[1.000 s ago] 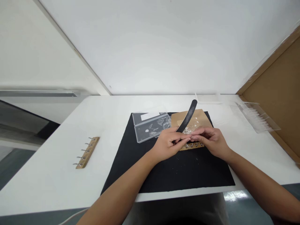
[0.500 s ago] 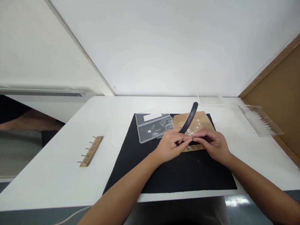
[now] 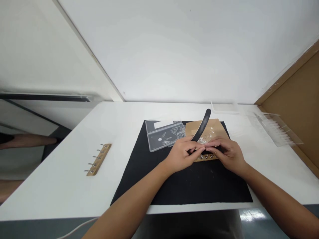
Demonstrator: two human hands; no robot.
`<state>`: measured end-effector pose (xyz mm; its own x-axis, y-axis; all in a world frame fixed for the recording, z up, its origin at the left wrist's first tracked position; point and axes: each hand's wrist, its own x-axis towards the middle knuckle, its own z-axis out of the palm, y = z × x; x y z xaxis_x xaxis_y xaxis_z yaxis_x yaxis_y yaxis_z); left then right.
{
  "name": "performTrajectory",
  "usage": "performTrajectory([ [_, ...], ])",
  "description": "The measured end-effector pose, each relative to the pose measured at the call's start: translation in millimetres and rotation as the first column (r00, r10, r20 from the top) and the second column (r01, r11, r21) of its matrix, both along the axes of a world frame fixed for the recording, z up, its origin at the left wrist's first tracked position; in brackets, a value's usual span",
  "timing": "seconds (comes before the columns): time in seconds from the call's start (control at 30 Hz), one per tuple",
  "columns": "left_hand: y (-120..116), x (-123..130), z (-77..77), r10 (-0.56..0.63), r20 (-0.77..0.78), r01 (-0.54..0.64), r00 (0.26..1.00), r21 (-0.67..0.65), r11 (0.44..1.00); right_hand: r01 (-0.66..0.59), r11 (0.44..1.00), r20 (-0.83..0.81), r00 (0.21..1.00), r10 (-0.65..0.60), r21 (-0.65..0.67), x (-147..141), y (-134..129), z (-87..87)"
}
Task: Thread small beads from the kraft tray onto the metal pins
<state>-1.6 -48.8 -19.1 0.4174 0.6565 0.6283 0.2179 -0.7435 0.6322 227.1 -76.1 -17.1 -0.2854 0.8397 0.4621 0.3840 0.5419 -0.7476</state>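
A black curved nail file (image 3: 203, 124) slants up out of my left hand (image 3: 183, 151), whose fingers are closed around its lower end. My right hand (image 3: 227, 152) is closed in a pinch, its thumb and fingertips meeting those of my left hand. Whatever is between the fingertips is too small or hidden to make out. Just below the fingers lies a wooden strip with small metal clips (image 3: 208, 157), partly covered by my right hand. Behind the hands, a brown paper sheet (image 3: 218, 125) carries scattered small whitish pieces.
An open clear plastic box (image 3: 149, 142) holding transparent nail tips lies on the black mat (image 3: 189, 191). A second wooden clip strip (image 3: 99, 160) stands on the white table to the left. Clear packs (image 3: 279, 129) lie at right. Another person's arm (image 3: 35, 140) shows far left.
My hands and the nail file keep nearly the same pose. The view has shifted slightly, and the other person's limbs at the far left have changed position.
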Motion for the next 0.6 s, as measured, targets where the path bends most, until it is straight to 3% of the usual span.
performTrajectory([
  [0.6,1.0,1.5,-5.2,0.018,-0.001,-0.018,1.0,-0.006,1.0,0.012,0.999,0.018,1.0,-0.012,0.044,-3.4,1.1,1.4],
])
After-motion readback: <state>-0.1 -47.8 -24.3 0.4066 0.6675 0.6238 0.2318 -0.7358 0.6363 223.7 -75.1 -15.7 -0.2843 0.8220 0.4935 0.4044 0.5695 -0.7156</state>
